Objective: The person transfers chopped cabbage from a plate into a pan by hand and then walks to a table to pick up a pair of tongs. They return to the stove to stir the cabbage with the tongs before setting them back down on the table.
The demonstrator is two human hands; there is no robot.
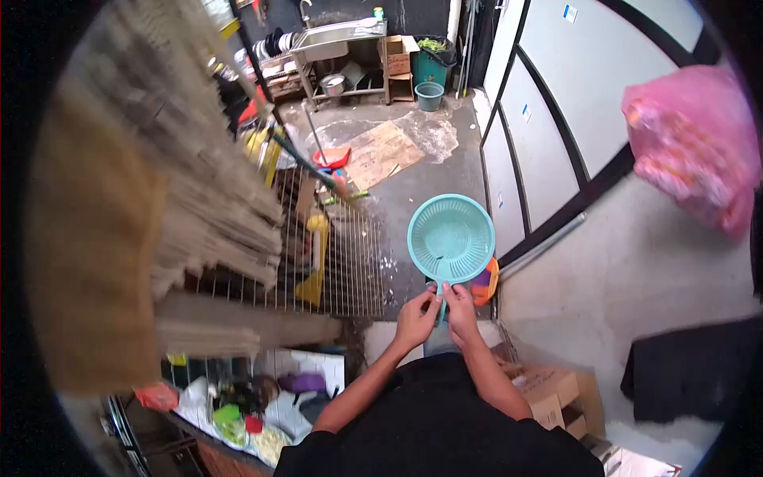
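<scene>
A turquoise plastic colander [451, 234] with a slotted rim and a handle is held out in front of my body. A small dark speck shows inside its bowl. My left hand [419, 319] has its fingers closed on the left side of the handle. From the right, my right hand [459, 312] grips the same handle, thumb on top near the bowl. Below and right of the colander, an orange and purple item [485, 282] lies partly hidden behind it.
A steel sink [338, 33] stands at the back, near a grey bucket [429, 96] and green bin [431, 67]. Flattened cardboard [385, 155] and a red dustpan [331, 157] lie on the floor. Wire mesh [350, 254] flanks the left; a pink bag [691, 143] hangs right.
</scene>
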